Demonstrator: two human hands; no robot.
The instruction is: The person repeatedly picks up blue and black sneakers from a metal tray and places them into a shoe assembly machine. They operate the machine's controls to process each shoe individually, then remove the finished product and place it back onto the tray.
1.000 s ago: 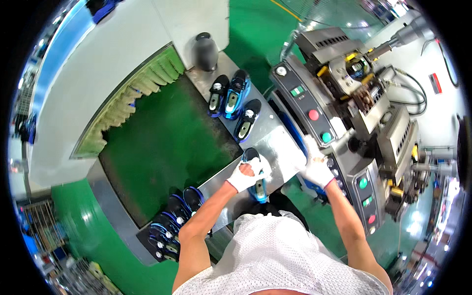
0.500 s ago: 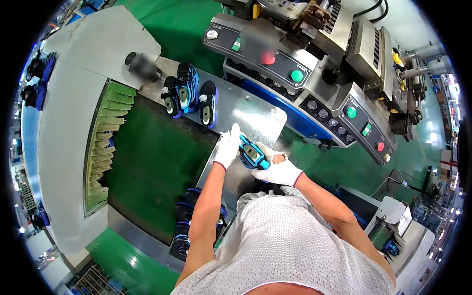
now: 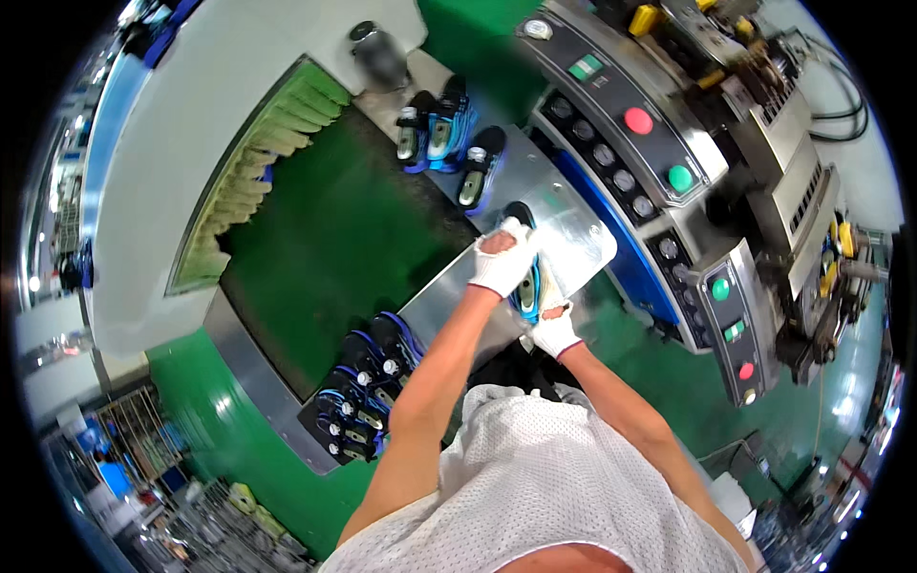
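Both my hands wear white gloves, frayed open in places so that bare skin shows. Between them is a black and blue shoe (image 3: 525, 294) with a pale grey-green piece in its opening, over the metal table (image 3: 573, 234). My left hand (image 3: 503, 260) curls over the middle of the shoe and hides part of it. The dark end beyond it points away from me. At the near end, my right hand (image 3: 556, 328) closes around the shoe's right side. Whether the shoe rests on the metal cannot be told.
Three similar shoes (image 3: 480, 170) stand farther along the table. Several more (image 3: 368, 382) are grouped at its near left. A machine panel (image 3: 630, 105) with coloured buttons stands at the right. A grey housing (image 3: 229, 86) with a green fringed curtain (image 3: 258, 162) is at the left.
The view has turned, shifting the surroundings. My left hand has moved over the top of the shoe, its fingers now curled, and the shoe now points more straight away from me.
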